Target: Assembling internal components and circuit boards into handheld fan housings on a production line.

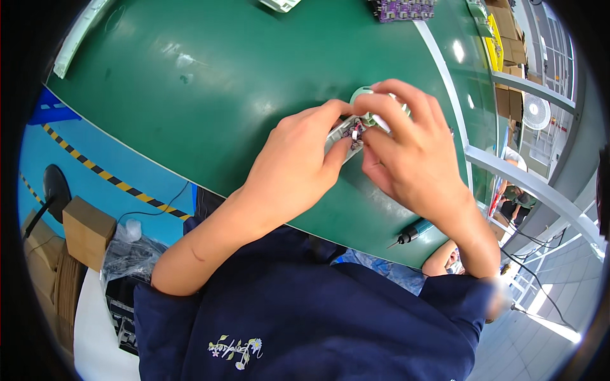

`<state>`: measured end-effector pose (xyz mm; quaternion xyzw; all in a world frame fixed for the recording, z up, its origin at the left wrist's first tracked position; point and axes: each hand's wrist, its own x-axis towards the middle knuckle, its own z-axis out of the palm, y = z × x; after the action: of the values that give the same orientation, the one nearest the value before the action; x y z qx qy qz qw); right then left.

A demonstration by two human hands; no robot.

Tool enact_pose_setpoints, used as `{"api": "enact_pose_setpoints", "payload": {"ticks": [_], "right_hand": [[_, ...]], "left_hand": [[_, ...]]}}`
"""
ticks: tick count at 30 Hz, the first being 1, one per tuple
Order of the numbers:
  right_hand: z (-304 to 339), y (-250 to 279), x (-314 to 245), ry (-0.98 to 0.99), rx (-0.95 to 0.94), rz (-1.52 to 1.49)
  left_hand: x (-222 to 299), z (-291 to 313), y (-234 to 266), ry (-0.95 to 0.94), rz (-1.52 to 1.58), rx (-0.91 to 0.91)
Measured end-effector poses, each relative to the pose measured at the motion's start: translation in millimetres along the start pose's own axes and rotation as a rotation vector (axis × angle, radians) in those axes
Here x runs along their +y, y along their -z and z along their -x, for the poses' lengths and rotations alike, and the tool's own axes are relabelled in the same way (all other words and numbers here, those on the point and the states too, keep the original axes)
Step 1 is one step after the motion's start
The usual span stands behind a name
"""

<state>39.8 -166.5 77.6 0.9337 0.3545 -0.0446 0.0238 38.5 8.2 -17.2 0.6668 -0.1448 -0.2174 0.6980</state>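
Note:
Over the green table, both my hands work at a small pale casing whose inside shows, with dark and red wires and a small white part in it. My left hand grips the casing's left side between thumb and fingers. My right hand is curled over the other end, its thumb and fingertips pinched close to the wires; what exactly they pinch is hidden. A pale green rounded part shows behind the right fingers, joined or held against the casing, I cannot tell which.
A dark electric screwdriver lies by the table's near edge, right of me. Purple circuit boards sit at the far side, with a pale green casing part left of them. A long pale strip lies far left. Another person's arm is near my right elbow.

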Motion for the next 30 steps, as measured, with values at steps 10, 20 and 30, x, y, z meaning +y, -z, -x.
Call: {"api": "enact_pose_setpoints", "payload": {"ticks": [10, 20, 30], "right_hand": [[-10.0, -2.1, -3.6, 0.067, -0.076, 0.023], [-6.9, 5.1, -3.0, -0.048, -0.139, -0.052], [7.2, 18.7, 5.0, -0.16, -0.083, -0.13]], "left_hand": [[-1.0, 2.6, 1.0, -0.049, -0.008, 0.022], [1.1, -0.8, -0.3, -0.005, -0.048, 0.008], [0.8, -0.5, -1.9, 0.048, -0.049, -0.015]]}}
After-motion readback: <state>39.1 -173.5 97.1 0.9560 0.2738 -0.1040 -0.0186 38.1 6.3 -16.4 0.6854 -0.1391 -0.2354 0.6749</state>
